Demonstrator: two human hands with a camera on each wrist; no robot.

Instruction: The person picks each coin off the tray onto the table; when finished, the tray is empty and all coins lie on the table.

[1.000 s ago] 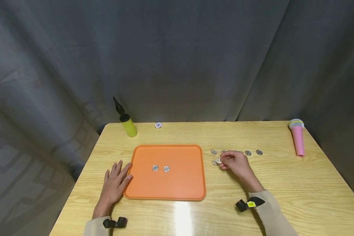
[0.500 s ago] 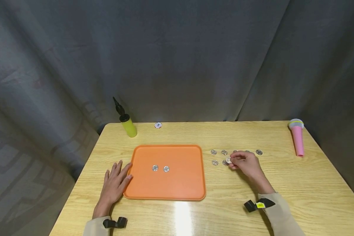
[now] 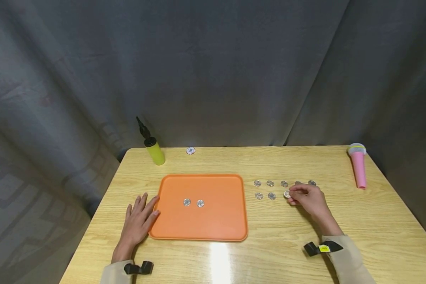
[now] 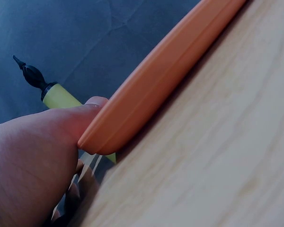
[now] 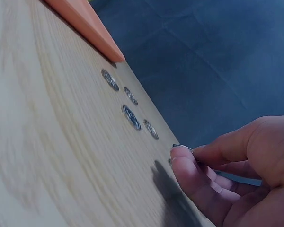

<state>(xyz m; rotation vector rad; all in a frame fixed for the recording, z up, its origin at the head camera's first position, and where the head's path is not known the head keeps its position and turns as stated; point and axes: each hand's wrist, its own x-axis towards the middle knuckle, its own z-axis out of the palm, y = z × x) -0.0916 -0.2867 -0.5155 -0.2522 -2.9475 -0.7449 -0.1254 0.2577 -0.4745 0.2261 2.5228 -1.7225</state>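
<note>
My right hand (image 3: 308, 199) pinches a silver coin (image 3: 287, 194) between thumb and fingertips, right of two coins in the nearer row. In the right wrist view, that coin's edge (image 5: 182, 147) shows at the fingertips, with the hand's shadow on the wood below. Behind it runs a farther row of several silver coins, including one at its left end (image 3: 257, 183); the hand partly covers another. My left hand (image 3: 137, 225) lies with fingers spread at the left edge of the orange tray (image 3: 216, 228); its thumb touches the rim in the left wrist view. Two coins (image 3: 193, 202) lie inside the tray.
At the back left stands a yellow-green hand pump (image 3: 155, 152) with a black nozzle. A white poker chip (image 3: 190, 150) lies near the table's far edge. To the far right is a pink toy microphone (image 3: 358, 165). A dark curtain (image 3: 213, 79) hangs behind the table.
My right hand has moved rightward along the nearer row, still pinching a coin. A second coin in that row, hidden earlier, now lies in plain view. The left hand and tray have stayed put.
</note>
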